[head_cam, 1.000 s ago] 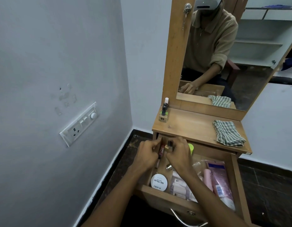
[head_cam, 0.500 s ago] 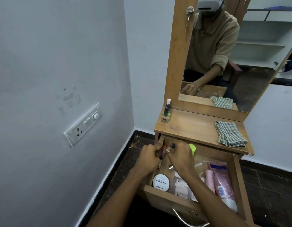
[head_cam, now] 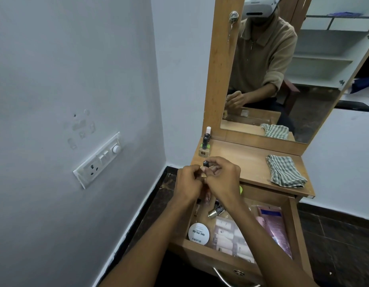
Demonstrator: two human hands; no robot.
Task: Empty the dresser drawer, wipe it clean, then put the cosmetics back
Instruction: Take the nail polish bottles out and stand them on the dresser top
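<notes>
Near the middle of the frame both hands met over the front left corner of the tabletop (head_cam: 237,160). The right hand (head_cam: 223,181) pinched a small dark-capped bottle (head_cam: 205,163) in its fingertips, cap upward; the left hand (head_cam: 188,183) had its fingers curled close against the same spot, and whether its grip also held something small could not be told. The bottle seemed to be lifted out so it could join the little group of nail polish bottles (head_cam: 204,146) standing at the back left of the tabletop, just above the hands, which kept the drawer's contents together and left the wood bare for the rest.

The open drawer (head_cam: 293,226), lower right of centre, still held a round white nail polish tin (head_cam: 198,233), a tipped bottle with a gold cap (head_cam: 215,212), pale sachets (head_cam: 227,237) and a pink tube (head_cam: 275,228), so emptying looked barely begun. A folded checked cloth (head_cam: 285,170) lay on the right of the tabletop, presumably ready for the wiping.
</notes>
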